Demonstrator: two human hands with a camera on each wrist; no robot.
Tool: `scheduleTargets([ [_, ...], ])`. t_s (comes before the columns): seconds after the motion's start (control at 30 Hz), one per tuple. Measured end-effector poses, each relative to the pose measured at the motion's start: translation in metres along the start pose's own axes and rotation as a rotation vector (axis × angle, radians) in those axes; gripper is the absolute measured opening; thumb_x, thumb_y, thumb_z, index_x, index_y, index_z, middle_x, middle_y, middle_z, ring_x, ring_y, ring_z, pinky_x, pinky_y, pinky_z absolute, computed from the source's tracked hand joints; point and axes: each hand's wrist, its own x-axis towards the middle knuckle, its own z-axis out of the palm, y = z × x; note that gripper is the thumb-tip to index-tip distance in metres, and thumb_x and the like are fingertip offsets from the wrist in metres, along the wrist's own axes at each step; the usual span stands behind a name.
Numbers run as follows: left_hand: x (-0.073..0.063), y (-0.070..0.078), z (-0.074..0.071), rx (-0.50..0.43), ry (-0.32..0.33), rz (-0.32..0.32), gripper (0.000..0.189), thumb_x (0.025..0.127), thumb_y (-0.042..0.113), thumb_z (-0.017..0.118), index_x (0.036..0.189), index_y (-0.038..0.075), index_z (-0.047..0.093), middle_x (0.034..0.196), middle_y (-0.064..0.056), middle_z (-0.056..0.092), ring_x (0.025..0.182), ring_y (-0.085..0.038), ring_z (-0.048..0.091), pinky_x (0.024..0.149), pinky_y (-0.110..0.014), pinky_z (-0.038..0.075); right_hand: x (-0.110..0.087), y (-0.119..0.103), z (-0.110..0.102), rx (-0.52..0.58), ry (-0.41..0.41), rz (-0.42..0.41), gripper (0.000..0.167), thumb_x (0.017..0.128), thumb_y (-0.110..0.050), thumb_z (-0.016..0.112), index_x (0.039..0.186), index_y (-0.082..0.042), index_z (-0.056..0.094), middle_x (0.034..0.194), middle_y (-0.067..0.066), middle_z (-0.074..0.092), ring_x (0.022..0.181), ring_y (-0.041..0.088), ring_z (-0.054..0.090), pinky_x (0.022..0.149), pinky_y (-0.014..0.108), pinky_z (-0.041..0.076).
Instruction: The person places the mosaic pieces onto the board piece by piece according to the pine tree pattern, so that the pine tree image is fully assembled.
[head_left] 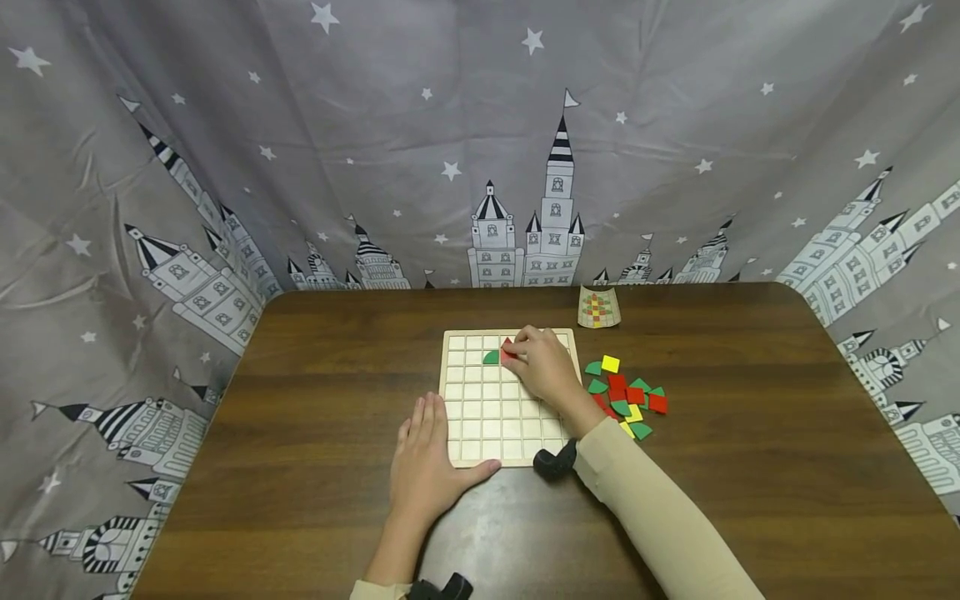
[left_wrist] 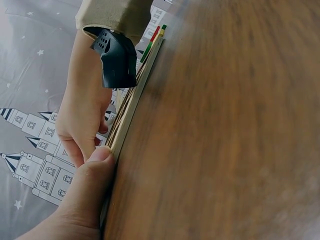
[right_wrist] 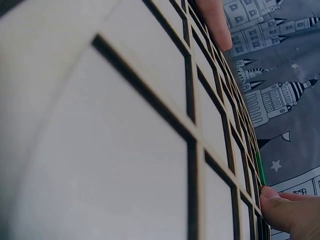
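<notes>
A pale wooden grid board lies flat on the table. My left hand rests at its left side with fingers straight and thumb stretched along the near edge; the left wrist view shows that thumb against the board's rim. Over the top rows, my right hand pinches a red tile with its fingertips, which partly cover it. Just left of the tile, a green quarter-circle piece sits in a cell. In the right wrist view, the right fingertips are at the far grid cells.
Right of the board lies a loose pile of red squares, yellow squares and green quarter-circles, partly behind the right forearm. A curled pattern card stands near the back edge of the brown table. A grey castle-print curtain hangs behind.
</notes>
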Motion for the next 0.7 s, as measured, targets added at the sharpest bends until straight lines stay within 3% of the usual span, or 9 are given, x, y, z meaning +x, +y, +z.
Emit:
scheduleTargets([
  [0.7, 0.0012, 0.0013, -0.001, -0.012, -0.002, -0.003, 0.135, 0.066, 0.093, 0.053, 0.158, 0.002, 0.015, 0.167, -0.013, 0.015, 0.156, -0.027, 0.012, 0.125, -0.049, 0.017, -0.0035, -0.0024, -0.0011, 0.0, 0.002, 0.032, 0.026, 0.091, -0.028, 0.073, 0.113, -0.016, 0.077, 0.111, -0.002, 0.066, 0.097, 0.019, 0.054, 0.077, 0.035, 0.051],
])
